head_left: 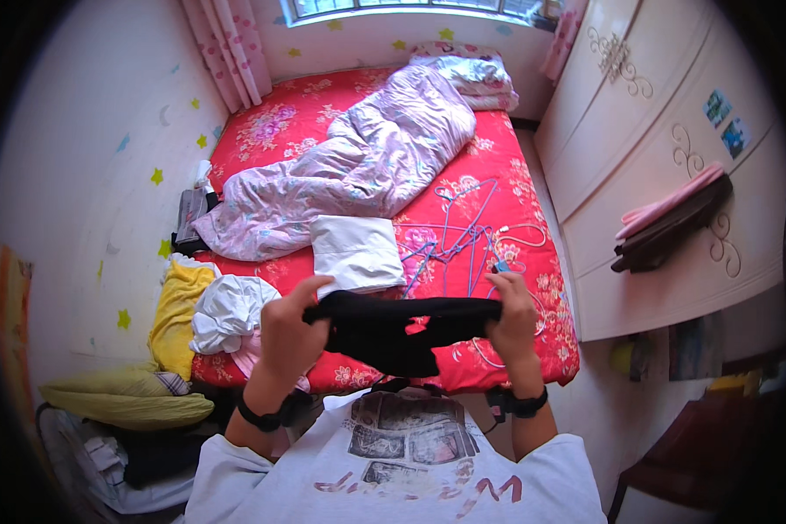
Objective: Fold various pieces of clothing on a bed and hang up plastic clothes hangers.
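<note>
Stretched between both hands is a black cloth garment, held up over the near edge of the bed; its exact kind cannot be made out. My left hand grips its left end and my right hand grips its right end, with the middle sagging. Just beyond it lies a folded white cloth on the red floral bedsheet. Several thin hangers lie tangled on the bed past my right hand. To the left of my left hand sits a crumpled white garment.
A rumpled pink quilt stretches across the bed toward pillows. Yellow cloth and a green cushion are at the left. A pale wardrobe stands right, with folded brown and pink cloths against its door. White cable lies near the hangers.
</note>
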Tool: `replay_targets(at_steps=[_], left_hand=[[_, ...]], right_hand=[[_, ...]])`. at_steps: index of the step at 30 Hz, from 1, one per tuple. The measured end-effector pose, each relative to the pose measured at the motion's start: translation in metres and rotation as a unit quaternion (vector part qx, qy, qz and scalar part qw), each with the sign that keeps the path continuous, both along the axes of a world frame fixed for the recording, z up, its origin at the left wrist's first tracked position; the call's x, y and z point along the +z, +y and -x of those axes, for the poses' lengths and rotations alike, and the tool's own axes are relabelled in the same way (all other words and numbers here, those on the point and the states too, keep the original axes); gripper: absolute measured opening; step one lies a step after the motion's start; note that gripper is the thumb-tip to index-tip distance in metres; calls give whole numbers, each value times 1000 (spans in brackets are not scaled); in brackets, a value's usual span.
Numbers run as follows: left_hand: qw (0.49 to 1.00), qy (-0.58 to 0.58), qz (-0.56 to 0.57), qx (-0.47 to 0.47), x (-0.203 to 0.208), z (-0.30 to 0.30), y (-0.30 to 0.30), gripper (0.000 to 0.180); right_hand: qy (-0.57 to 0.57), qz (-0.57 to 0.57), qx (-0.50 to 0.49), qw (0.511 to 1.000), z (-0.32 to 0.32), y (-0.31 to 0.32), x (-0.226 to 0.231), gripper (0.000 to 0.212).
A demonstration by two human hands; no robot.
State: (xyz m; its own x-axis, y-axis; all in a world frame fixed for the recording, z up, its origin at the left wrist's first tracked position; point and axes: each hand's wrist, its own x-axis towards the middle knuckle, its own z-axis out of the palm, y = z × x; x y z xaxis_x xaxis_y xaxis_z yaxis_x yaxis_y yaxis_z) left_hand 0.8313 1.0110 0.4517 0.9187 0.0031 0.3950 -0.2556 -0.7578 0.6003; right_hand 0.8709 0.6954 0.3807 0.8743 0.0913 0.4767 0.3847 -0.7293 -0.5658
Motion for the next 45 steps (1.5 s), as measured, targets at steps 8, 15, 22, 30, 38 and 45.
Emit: replay_targets(at_steps=[8,15,22,30,38,45], left_hand=[[999,16,-42,-21,0,-19,66,48],[854,405,253,-208,27,-50,79,33],[977,59,131,-160,-38,-120,132,37],[995,-69,-67,-18,-104,-214,150,30],[993,-86,80,-1,-50,-191,148,32],[985,64,141,-71,-148,-80,136,52]], right_hand=[[-27,97,-21,995,-17,14,46,57],[-56,97,-27,993,-40,26,86,50],[22,114,4,993,-61,28,93,40],[162,35,-20,986,-139,29,20,38],[-62,-67,-21,996,-133,59,38,34],[10,-40,-1,999,-50,65,-61,35]])
